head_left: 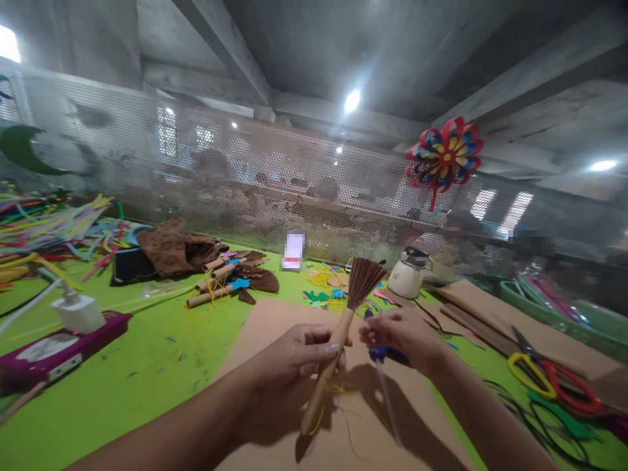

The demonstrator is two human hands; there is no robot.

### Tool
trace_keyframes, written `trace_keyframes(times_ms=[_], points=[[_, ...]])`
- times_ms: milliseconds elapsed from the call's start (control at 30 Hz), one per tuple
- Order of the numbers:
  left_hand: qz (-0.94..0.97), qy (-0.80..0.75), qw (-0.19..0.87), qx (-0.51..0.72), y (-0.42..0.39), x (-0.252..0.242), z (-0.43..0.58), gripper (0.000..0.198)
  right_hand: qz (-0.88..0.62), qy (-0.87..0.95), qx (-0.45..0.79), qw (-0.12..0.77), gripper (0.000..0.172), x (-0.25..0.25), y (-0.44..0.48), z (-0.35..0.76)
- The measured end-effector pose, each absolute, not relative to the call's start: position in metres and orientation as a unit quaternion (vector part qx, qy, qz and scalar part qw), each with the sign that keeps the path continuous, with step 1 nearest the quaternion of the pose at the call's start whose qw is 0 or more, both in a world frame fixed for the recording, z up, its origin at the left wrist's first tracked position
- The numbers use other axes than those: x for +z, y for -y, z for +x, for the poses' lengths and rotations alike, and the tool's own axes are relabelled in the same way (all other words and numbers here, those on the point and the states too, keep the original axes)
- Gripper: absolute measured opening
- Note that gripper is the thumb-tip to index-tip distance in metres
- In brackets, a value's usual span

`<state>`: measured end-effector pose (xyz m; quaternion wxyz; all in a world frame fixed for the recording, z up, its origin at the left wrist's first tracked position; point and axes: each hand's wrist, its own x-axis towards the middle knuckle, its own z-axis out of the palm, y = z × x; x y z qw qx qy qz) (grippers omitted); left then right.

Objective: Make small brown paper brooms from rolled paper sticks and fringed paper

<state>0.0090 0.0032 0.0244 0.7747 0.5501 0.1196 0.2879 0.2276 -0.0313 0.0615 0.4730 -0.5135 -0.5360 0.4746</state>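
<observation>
My left hand (309, 353) is closed around the tan rolled handle of a small craft broom (345, 318), tilted with its brown fringed head (364, 280) up and to the right. A loose yellow thread (349, 425) trails below the handle. My right hand (400, 333) is just right of the broom, apart from it, fingertips drawn together; whatever they hold is too small to make out. Under and behind those fingers is a blue glue gun (379, 354), partly hidden, with a clear glue stick (390, 405) pointing toward me. Brown paper (265, 327) lies beneath.
More finished brooms (230, 281) lie at left beside a brown cloth (169, 248). A purple power strip (63, 347) with a white plug is at far left. Paper scraps, a phone-like screen (293, 251) and a white jug (406, 278) stand behind; scissors (549, 376) lie at right.
</observation>
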Motion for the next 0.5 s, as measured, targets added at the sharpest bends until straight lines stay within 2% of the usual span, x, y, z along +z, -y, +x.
trace_keyframes(times_ms=[133, 200, 300, 500], points=[[0.556, -0.108, 0.767, 0.301, -0.005, 0.026, 0.007, 0.031, -0.47, 0.671, 0.401, 0.409, 0.015, 0.06, 0.05, 0.209], [0.565, -0.104, 0.76, 0.304, -0.005, 0.027, 0.007, 0.031, -0.424, 0.719, 0.391, 0.387, 0.02, 0.062, 0.053, 0.203], [0.569, -0.096, 0.759, 0.302, -0.006, 0.027, 0.007, 0.028, -0.39, 0.711, 0.429, 0.398, 0.026, 0.058, 0.049, 0.197], [0.557, -0.106, 0.77, 0.292, -0.005, 0.027, 0.01, 0.03, -0.372, 0.65, 0.484, 0.453, 0.026, 0.035, 0.043, 0.19]])
